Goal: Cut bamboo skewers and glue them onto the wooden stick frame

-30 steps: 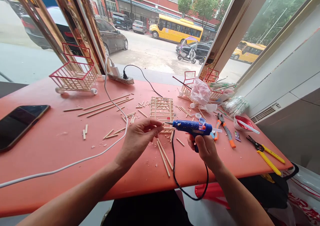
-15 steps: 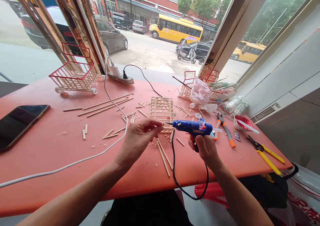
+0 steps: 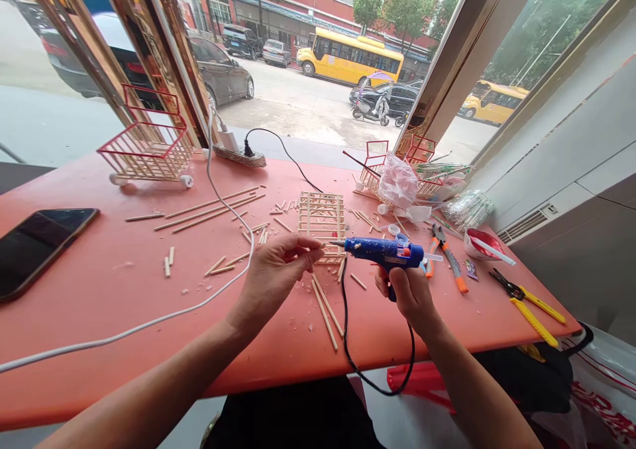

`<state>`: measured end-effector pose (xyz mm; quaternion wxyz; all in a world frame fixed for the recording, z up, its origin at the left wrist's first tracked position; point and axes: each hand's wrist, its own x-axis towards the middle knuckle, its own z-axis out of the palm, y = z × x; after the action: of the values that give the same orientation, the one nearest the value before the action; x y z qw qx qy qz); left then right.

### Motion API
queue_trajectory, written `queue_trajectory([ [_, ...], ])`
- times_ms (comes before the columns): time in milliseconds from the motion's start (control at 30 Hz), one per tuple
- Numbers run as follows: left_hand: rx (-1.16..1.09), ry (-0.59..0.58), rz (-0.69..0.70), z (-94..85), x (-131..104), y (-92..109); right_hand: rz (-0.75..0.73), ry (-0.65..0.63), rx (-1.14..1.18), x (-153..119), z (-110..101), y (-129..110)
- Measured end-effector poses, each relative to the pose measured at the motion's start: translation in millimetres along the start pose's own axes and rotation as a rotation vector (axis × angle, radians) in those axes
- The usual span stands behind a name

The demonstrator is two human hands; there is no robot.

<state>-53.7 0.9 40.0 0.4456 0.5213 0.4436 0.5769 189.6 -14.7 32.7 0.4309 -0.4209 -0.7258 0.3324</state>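
My right hand (image 3: 410, 297) is wrapped round the grip of a blue hot glue gun (image 3: 380, 251), whose nozzle points left. A clear glue stick (image 3: 433, 257) sticks out of its back end. My left hand (image 3: 285, 263) pinches a short wooden stick (image 3: 322, 245) between thumb and fingertips, mostly hidden, its tip close to the nozzle. Beneath and behind this lies a small slatted frame (image 3: 321, 214) of wooden sticks. Two longer sticks (image 3: 325, 313) rest on the table in front of my hands.
On the orange table (image 3: 149, 316) lie loose sticks (image 3: 213, 212), a phone (image 3: 44, 250), pliers (image 3: 450, 260), yellow-handled cutters (image 3: 527, 303) and a red bowl (image 3: 484, 245). A small red-rimmed cart (image 3: 149, 148) stands back left. A white cable (image 3: 163, 316) and a black cord (image 3: 346, 330) cross the work area.
The glue gun has shifted very slightly to the right, and its nozzle now sits a little farther from my left fingertips. Otherwise the scene looks the same.
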Motion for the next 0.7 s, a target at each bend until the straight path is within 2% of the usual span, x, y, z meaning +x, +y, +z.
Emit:
queue_trajectory([
  [367,0.250,0.040,0.231,-2.9,0.3,-6.0,-0.047,0.013,-0.033,1.6,0.4,-1.6],
  [700,0.312,0.036,0.286,-4.3,-1.1,-7.2,-0.065,0.010,-0.072,1.7,1.3,-3.6],
])
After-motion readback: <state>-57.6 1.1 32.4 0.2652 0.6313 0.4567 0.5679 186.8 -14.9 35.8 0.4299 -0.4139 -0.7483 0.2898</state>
